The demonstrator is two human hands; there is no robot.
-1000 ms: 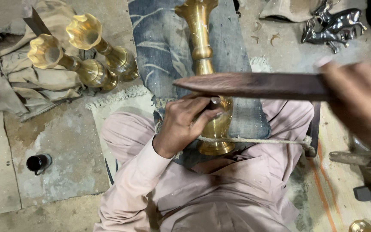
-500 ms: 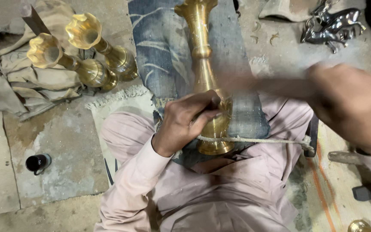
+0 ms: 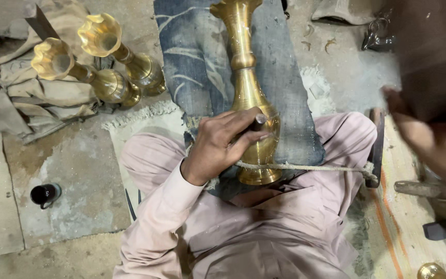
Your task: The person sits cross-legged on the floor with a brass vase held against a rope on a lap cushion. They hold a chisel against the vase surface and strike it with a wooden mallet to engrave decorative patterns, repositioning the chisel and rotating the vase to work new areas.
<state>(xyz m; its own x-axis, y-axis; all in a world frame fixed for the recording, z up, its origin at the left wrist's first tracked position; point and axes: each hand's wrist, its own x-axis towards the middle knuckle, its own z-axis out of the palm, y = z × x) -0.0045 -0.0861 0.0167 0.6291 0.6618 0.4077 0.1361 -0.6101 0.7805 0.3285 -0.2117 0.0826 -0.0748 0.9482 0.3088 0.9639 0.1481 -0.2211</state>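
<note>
Raised and blurred since the earlier frame, the right hand leaves its finger state unreadable. A dark punch is pinched by the left hand against the roped brass vase lying across the lap.

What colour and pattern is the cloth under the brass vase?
The cloth under the brass vase is faded denim blue with pale leaf-like streaks, seen best in the head view.

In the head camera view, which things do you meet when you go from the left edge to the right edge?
small dark cup → two brass vases lying on cloth → left hand holding a small tool → brass vase on the blue cloth → rope → blurred right hand.
</note>
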